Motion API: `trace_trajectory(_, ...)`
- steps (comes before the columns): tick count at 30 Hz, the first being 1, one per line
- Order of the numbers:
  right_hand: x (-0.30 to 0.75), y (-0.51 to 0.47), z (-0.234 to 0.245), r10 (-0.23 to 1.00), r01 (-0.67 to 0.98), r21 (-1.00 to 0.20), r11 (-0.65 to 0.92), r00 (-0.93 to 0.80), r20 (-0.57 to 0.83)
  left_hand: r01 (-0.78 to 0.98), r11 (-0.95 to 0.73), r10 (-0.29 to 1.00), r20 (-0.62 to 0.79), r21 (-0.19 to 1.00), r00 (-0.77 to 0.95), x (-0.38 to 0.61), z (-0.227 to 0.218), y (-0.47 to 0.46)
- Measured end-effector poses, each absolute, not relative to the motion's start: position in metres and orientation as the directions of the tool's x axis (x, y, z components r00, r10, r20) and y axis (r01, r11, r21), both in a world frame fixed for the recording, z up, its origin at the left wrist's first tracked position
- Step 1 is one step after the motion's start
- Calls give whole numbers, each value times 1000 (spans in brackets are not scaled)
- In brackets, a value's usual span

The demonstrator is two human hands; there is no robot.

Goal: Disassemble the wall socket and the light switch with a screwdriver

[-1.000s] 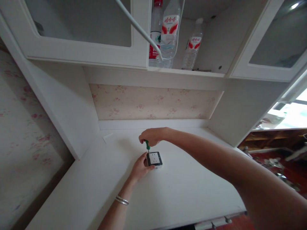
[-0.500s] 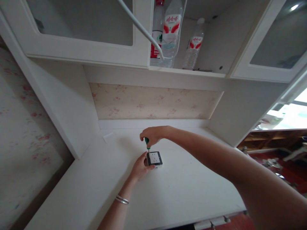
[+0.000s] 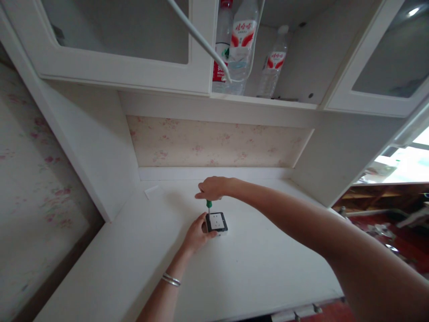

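Right hand (image 3: 212, 188) wrapped round screwdriver (image 3: 209, 204), left hand (image 3: 195, 235) pinching socket (image 3: 216, 221) from left; tilted push could slip, jab fingers tbh.

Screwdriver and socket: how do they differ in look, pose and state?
The screwdriver has a green handle; the socket is white with a black frame. The screwdriver stands roughly upright; the socket lies flat. The right hand grips the screwdriver; the left hand holds the socket's sides. Both are in hand.

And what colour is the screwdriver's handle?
The handle is green, best seen in the head view, below the right hand.
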State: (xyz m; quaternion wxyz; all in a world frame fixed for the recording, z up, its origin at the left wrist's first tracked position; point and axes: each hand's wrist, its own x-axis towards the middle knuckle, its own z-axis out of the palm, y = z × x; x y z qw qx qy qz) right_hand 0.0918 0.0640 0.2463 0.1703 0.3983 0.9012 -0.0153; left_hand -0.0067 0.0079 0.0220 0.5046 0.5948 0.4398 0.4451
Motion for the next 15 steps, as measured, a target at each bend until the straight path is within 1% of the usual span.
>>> trace_trajectory(2,92,62,247,720,725,128,677,-617,-318,90,-144,964,119,985,239,-6,22,8)
trace_trajectory(6,96,60,249,603,623,46,781,-732,-316,86,-182,953,154,980,260,-6,22,8)
trace_trajectory(7,97,60,248,603,623,40,781,-736,-308,87,-180,954,152,980,259,-6,22,8)
trace_trajectory(10,97,61,246,701,708,84,701,-662,-265,90,-174,956,146,981,256,-6,22,7)
trace_trajectory(12,97,61,245,744,743,113,660,-624,-239,83,-173,954,146,981,263,-6,23,7)
trace_trajectory(13,97,61,245,737,736,112,668,-633,-238,79,-172,952,146,982,268,-6,23,7)
trace_trajectory(15,97,60,245,675,682,76,727,-691,-258,76,-173,951,147,982,272,-6,24,7)
